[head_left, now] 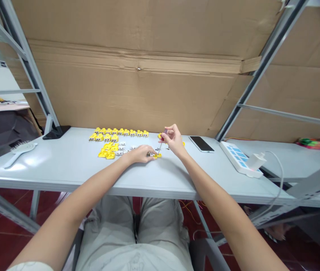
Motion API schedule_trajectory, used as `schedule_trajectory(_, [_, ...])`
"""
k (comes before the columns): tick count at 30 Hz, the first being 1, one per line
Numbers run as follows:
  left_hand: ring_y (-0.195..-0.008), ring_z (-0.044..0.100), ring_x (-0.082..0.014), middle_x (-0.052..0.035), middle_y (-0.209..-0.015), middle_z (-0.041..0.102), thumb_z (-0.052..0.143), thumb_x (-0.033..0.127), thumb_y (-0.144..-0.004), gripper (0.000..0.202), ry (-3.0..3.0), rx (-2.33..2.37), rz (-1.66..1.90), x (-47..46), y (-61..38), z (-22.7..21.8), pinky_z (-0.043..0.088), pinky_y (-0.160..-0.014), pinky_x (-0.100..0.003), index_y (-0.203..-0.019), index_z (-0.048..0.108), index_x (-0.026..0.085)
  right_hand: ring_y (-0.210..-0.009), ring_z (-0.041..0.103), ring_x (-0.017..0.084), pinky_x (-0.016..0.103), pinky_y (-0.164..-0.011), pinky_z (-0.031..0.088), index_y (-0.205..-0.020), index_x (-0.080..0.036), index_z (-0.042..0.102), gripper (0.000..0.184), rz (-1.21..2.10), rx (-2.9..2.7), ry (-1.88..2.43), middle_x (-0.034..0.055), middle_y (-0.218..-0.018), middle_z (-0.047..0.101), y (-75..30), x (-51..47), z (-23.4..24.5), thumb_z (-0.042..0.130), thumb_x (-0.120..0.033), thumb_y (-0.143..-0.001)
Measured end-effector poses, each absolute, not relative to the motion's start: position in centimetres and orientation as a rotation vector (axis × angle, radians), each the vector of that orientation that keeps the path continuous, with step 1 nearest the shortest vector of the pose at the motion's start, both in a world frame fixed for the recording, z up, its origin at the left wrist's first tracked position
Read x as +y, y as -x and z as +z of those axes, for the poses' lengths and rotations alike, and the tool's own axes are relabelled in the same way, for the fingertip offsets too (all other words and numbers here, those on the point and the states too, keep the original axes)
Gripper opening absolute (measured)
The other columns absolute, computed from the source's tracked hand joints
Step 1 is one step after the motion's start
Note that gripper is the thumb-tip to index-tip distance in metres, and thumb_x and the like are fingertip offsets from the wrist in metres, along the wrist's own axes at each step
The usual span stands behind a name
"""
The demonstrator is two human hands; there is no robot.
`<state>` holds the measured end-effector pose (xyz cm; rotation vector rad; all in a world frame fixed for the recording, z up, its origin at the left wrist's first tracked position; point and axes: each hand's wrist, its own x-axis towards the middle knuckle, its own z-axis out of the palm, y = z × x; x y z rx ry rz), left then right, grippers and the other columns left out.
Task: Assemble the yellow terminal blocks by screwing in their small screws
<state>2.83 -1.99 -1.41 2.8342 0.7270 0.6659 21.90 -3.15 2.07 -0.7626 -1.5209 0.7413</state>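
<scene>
Fingers of my right hand [173, 140] are closed around the handle of a small screwdriver [160, 148], its thin shaft pointing down. The tip meets a small yellow plastic part [158, 156] on the table. My left hand [142, 154] lies on the tabletop and pinches that part from the left. To the left stand rows of yellow pieces with white fronts [115, 131]. Nearer me is a pile of loose yellow shells [108, 150], with small white blocks [120, 153] beside it. Another yellow piece [160, 135] is partly hidden behind my right hand.
A dark-screened phone [202, 144] lies to the right, with a white power strip [239, 159] and a plugged-in charger [256, 161] beyond it. At the far left rests a hairbrush [21, 150]. Cardboard [137, 98] walls off the back; metal shelf posts flank the table [72, 165].
</scene>
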Motion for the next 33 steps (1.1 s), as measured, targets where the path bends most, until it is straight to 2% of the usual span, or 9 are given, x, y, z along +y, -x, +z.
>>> schedule_trajectory(4, [-0.096,0.068,-0.0229,-0.0115,-0.106,0.073,0.064,0.023,-0.084,0.027,-2.835,0.731,0.651,-2.1,-2.84,-1.3,0.049,-0.09,-0.032,-0.108,0.072,0.015,-0.064,0.06,0.013,0.037,-0.06,0.064,-0.092,-0.026,0.043,0.045,0.678,-1.498,0.78,-0.0073,-0.071,0.046,-21.83,-3.1,2.01,0.074,-0.05,-0.069])
schedule_trajectory(9, [-0.093,0.068,-0.0219,-0.0107,-0.105,0.073,0.064,0.025,-0.085,0.026,-2.843,0.746,0.641,-2.11,-2.87,-1.33,0.049,-0.088,-0.031,-0.108,0.072,0.016,-0.066,0.059,0.012,0.035,-0.06,0.064,-0.102,-0.027,0.053,0.043,0.661,-1.504,0.779,-0.0069,-0.073,0.042,-21.59,-2.91,1.74,0.072,-0.049,-0.071])
schedule_trajectory(11, [-0.094,0.068,-0.0218,-0.0104,-0.105,0.073,0.064,0.024,-0.085,0.026,-2.85,0.75,0.641,-1.99,-2.92,-1.41,0.049,-0.088,-0.031,-0.108,0.072,0.016,-0.067,0.059,0.013,0.034,-0.06,0.063,-0.103,-0.027,0.056,0.042,0.657,-1.512,0.775,-0.0055,-0.075,0.043,-21.51,-2.85,1.62,0.071,-0.05,-0.071])
schedule_trajectory(16, [-0.095,0.068,-0.0231,-0.0115,-0.105,0.073,0.064,0.024,-0.085,0.026,-2.865,0.795,0.66,-1.52,-2.89,-1.62,0.049,-0.089,-0.032,-0.107,0.073,0.015,-0.078,0.063,0.015,0.037,-0.069,0.062,-0.11,-0.027,0.053,0.041,0.71,-1.544,0.736,0.0014,-0.093,0.059,-21.57,-2.82,1.47,0.061,-0.054,-0.08])
schedule_trajectory(19, [-0.095,0.068,-0.0228,-0.0112,-0.105,0.073,0.063,0.025,-0.085,0.027,-2.873,0.805,0.657,-1.42,-2.76,-1.62,0.049,-0.089,-0.031,-0.108,0.073,0.016,-0.074,0.063,0.014,0.037,-0.066,0.062,-0.105,-0.026,0.05,0.04,0.716,-1.541,0.744,-0.0006,-0.084,0.059,-21.9,-2.6,1.57,0.064,-0.052,-0.078])
schedule_trajectory(22, [-0.096,0.068,-0.0232,-0.0116,-0.106,0.073,0.063,0.025,-0.085,0.027,-2.87,0.818,0.655,-1.52,-2.69,-1.56,0.049,-0.09,-0.031,-0.109,0.072,0.015,-0.064,0.059,0.013,0.034,-0.059,0.062,-0.095,-0.025,0.048,0.041,0.673,-1.515,0.756,-0.006,-0.072,0.049,-22.22,-2.32,1.68,0.071,-0.05,-0.072])
schedule_trajectory(25, [-0.096,0.068,-0.0236,-0.0119,-0.106,0.073,0.063,0.026,-0.085,0.027,-2.866,0.83,0.653,-1.64,-2.71,-1.49,0.049,-0.09,-0.032,-0.108,0.072,0.015,-0.063,0.057,0.013,0.034,-0.057,0.062,-0.09,-0.025,0.048,0.043,0.629,-1.49,0.763,-0.0075,-0.068,0.042,-22.16,-2.22,1.63,0.075,-0.05,-0.069])
schedule_trajectory(31, [-0.097,0.068,-0.0229,-0.0112,-0.106,0.073,0.062,0.027,-0.086,0.027,-2.863,0.823,0.657,-1.66,-2.7,-1.49,0.049,-0.091,-0.031,-0.108,0.073,0.015,-0.077,0.064,0.014,0.037,-0.069,0.063,-0.108,-0.028,0.048,0.045,0.75,-1.539,0.723,-0.0001,-0.091,0.061,-21.67,-2.53,1.35,0.067,-0.051,-0.075])
schedule_trajectory(33, [-0.097,0.068,-0.0227,-0.0111,-0.106,0.073,0.062,0.027,-0.086,0.027,-2.86,0.826,0.659,-1.65,-2.71,-1.52,0.049,-0.091,-0.031,-0.108,0.073,0.015,-0.076,0.065,0.015,0.038,-0.069,0.063,-0.109,-0.028,0.047,0.046,0.776,-1.558,0.723,-0.0005,-0.089,0.062,-21.74,-2.55,1.4,0.068,-0.05,-0.075])
